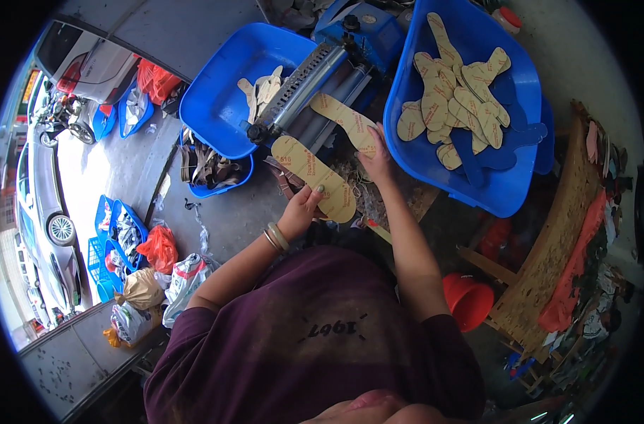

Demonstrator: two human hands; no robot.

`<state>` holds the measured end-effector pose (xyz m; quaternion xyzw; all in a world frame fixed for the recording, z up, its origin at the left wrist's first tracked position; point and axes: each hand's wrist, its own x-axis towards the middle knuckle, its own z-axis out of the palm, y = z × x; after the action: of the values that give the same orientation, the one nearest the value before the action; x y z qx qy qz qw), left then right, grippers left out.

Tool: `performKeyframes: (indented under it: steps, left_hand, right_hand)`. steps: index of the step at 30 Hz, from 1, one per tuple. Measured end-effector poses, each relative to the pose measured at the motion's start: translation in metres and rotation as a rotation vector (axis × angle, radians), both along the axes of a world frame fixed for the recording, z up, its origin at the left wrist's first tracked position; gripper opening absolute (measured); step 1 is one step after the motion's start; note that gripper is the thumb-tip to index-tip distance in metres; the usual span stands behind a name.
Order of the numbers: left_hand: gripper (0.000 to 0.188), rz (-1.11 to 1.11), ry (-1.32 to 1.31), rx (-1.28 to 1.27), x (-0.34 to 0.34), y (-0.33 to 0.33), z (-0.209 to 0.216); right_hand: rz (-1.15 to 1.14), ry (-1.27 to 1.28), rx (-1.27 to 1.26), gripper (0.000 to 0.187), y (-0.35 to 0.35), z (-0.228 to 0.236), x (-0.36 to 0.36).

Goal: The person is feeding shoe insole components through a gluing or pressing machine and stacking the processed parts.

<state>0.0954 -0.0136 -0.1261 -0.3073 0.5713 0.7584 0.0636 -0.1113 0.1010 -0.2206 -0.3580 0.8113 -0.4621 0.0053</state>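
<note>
My left hand, a bangle on its wrist, is closed on the heel end of a beige shoe insole with printed marks. My right hand grips a second beige insole, whose far end reaches up to the rollers of a machine. Whether that end touches the rollers I cannot tell. The machine has a metal roller frame and a blue motor housing. Several more insoles lie heaped in a blue tub on the right. Another blue tub, behind the machine to the left, holds a smaller pile.
A smaller blue basin with dark strap-like pieces stands at left. Bags and baskets line the floor beyond it. A red bucket and a wooden bench are at my right. Parked cars show outside.
</note>
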Motion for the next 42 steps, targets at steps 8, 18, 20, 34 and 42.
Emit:
performKeyframes:
  steps: [8, 18, 20, 34, 42]
  left_hand:
    - [0.034, 0.026, 0.029, 0.151, -0.012, 0.004, 0.008]
    - [0.033, -0.095, 0.014, 0.074, -0.046, 0.012, -0.022]
    - [0.034, -0.056, 0.036, 0.13, -0.053, 0.011, -0.03]
    - [0.041, 0.05, -0.017, 0.197, -0.145, -0.023, -0.059]
    - [0.05, 0.211, 0.018, 0.236, -0.161, -0.031, -0.055]
  right_hand:
    - [0.105, -0.068, -0.012, 0.059, -0.012, 0.082, 0.034]
    - [-0.496, -0.464, 0.384, 0.058, 0.092, 0.057, -0.163]
    - [-0.619, -0.311, 0.625, 0.058, 0.063, 0.059, -0.171]
    - [-0.529, -0.598, 0.351, 0.036, 0.025, 0.009, -0.175]
    - [-0.477, -0.942, -0.081, 0.03, 0.03, 0.015, -0.169]
